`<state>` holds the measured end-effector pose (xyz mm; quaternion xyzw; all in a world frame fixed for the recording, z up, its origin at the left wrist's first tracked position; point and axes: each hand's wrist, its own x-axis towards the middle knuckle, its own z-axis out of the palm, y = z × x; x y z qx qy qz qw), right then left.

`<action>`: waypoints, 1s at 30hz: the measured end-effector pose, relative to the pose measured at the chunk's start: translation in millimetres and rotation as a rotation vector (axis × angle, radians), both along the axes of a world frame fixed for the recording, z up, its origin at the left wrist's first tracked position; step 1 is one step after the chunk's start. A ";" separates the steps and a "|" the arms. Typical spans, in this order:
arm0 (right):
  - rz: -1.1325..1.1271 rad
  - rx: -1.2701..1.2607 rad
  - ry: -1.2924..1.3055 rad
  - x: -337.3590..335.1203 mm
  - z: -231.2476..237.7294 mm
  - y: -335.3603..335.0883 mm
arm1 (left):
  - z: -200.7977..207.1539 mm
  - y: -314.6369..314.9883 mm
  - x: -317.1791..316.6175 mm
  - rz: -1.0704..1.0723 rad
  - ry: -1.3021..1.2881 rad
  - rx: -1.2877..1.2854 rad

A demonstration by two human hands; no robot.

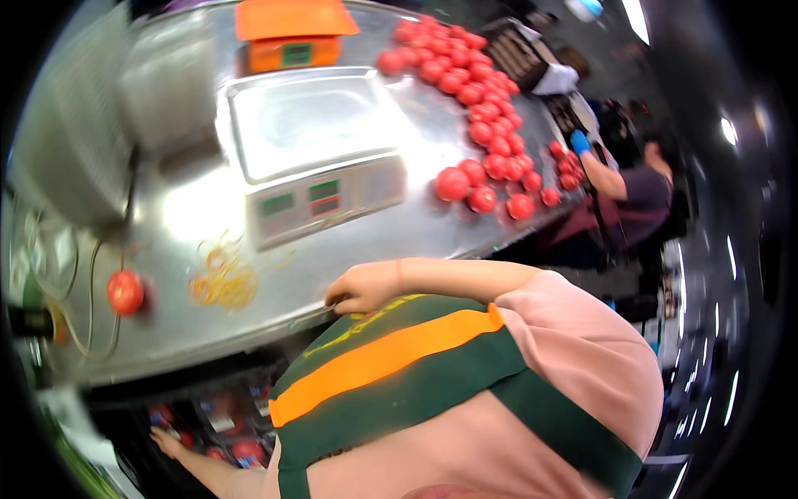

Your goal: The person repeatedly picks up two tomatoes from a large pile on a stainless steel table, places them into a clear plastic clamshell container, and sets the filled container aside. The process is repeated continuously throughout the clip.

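My left hand (168, 442) reaches low beside the table, over a black crate (133, 445) of packed red tomatoes (248, 452). Its fingers look stretched out, with nothing seen in them. My right hand (362, 288) rests at the front edge of the steel table (432, 220), its fingers loosely curled together and no object visible in it. Several rubber bands (224, 283) lie in a loose heap to its left on the tabletop. Farther left sits a single tomato (125, 292). Beyond my right hand stands a silver weighing scale (324, 195) with a bare, shiny pan.
Loose tomatoes (496, 145) spread along the table's right side. At the back is an orange scale (291, 54). Stacked clear plastic containers (75, 125) fill the left side, near a pale cable (115, 333). A co-worker (636, 195) with a blue glove stands at the right.
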<state>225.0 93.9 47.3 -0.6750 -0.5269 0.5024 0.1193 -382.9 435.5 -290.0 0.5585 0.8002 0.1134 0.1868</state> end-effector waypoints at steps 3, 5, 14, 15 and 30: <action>-0.055 0.047 -0.009 11.2 -13.5 -21.2 | 30.1 5.9 45.5 -0.056 0.271 -0.160; -0.120 0.047 -0.009 9.5 -7.4 -32.9 | 14.5 7.8 46.0 -0.194 0.417 -0.258; -1.116 0.507 -0.734 179.8 -21.0 -181.9 | 183.7 -2.4 219.6 -0.110 -0.009 0.612; -1.316 0.632 -0.750 199.1 -20.1 -204.7 | 215.0 -6.8 248.5 -0.149 -0.149 0.725; -1.726 0.215 -1.206 415.5 -58.0 -363.6 | 545.8 -354.8 708.8 -2.178 -1.707 -0.799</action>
